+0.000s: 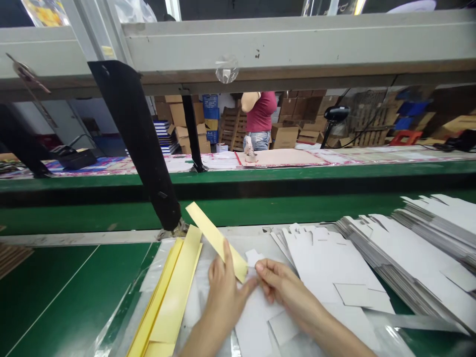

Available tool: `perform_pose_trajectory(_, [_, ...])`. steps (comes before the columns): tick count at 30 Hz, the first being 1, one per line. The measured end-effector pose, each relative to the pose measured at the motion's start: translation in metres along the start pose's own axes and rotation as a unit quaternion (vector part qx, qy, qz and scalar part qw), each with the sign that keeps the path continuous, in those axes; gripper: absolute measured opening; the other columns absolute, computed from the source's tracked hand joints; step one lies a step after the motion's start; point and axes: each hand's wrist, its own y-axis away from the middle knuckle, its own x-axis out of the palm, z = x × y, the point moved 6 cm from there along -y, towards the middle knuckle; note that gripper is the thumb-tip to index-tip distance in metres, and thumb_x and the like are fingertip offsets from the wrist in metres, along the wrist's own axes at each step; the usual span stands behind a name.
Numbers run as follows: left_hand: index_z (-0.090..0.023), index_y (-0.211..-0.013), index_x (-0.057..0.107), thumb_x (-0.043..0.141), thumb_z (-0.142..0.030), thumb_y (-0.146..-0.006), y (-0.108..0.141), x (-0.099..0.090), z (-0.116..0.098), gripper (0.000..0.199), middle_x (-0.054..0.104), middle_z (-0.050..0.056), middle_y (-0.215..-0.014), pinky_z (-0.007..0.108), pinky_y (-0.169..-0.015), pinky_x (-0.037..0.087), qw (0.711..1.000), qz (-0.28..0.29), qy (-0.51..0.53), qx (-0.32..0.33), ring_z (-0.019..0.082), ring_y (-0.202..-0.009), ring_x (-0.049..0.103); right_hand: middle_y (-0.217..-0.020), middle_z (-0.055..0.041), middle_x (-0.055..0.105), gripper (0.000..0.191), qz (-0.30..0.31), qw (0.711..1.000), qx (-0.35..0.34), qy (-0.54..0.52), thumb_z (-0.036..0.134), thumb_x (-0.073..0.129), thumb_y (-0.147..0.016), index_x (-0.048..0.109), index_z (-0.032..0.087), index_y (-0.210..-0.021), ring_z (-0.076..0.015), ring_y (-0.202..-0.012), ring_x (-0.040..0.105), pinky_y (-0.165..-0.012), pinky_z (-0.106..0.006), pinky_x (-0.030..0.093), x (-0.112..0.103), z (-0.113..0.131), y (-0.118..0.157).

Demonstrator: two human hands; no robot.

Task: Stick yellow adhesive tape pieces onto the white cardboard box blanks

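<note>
The left hand [223, 292] pinches a yellow strip [213, 235] in a narrow grip, its far end pointing to eleven o'clock. The right hand [282, 290] sits just beside it at three o'clock, fingers [262, 267] on a white card [255, 322]; whether they grip it, I cannot tell. A yellow strip pile [169, 292] lies at nine o'clock, stacked white cards [375, 248] at two o'clock.

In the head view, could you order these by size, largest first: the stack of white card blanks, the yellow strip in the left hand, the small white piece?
1. Stack of white card blanks
2. Yellow strip
3. Small white piece
Nearness to the camera makes the stack-strip gap unsure.
</note>
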Motion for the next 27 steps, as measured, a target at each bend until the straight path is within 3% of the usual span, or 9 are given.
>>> perform_pose_trajectory(3, [-0.018, -0.137, -0.003, 0.06, -0.036, -0.069, 0.002, 0.012, 0.003, 0.094, 0.025, 0.014, -0.135, 0.042, -0.096, 0.025, 0.997, 0.06, -0.037, 0.005, 0.031, -0.117, 0.03, -0.045, 0.0066, 0.042, 0.032, -0.007, 0.999, 0.043, 0.02, 0.049, 0.039, -0.079, 0.041, 0.018, -0.072, -0.0065, -0.038, 0.037, -0.039, -0.017, 0.03, -0.011, -0.016, -0.009])
perform_pose_trajectory(10, [-0.029, -0.134, -0.011, 0.068, -0.037, -0.06, 0.0, 0.006, 0.007, 0.109, 0.014, 0.008, -0.141, 0.04, -0.096, 0.027, 0.993, 0.111, 0.007, -0.026, 0.03, -0.123, 0.023, -0.038, 0.0116, 0.031, 0.019, -0.05, 0.985, 0.059, 0.157, 0.036, 0.046, -0.08, 0.043, 0.019, -0.074, -0.0031, -0.028, 0.02, -0.031, -0.016, 0.014, -0.047, -0.014, -0.014])
perform_pose_trajectory(18, [-0.025, -0.136, -0.007, 0.067, -0.033, -0.061, -0.001, 0.005, 0.001, 0.106, 0.014, 0.011, -0.139, 0.039, -0.099, 0.025, 0.99, 0.136, 0.026, -0.031, 0.03, -0.127, 0.018, -0.044, 0.0082, 0.037, 0.02, -0.06, 0.976, 0.039, 0.207, 0.033, 0.044, -0.079, 0.049, 0.016, -0.07, -0.0042, -0.036, 0.027, -0.038, -0.017, 0.018, -0.044, -0.019, -0.016])
perform_pose_trajectory(27, [-0.027, -0.136, -0.003, 0.067, -0.034, -0.061, 0.0, 0.006, 0.003, 0.103, 0.017, 0.01, -0.14, 0.04, -0.099, 0.025, 0.994, 0.111, 0.004, 0.001, 0.03, -0.126, 0.02, -0.046, 0.0073, 0.038, 0.023, -0.078, 0.961, 0.019, 0.266, 0.037, 0.042, -0.079, 0.049, 0.018, -0.068, -0.0061, -0.04, 0.03, -0.041, -0.018, 0.023, -0.043, -0.017, -0.017])
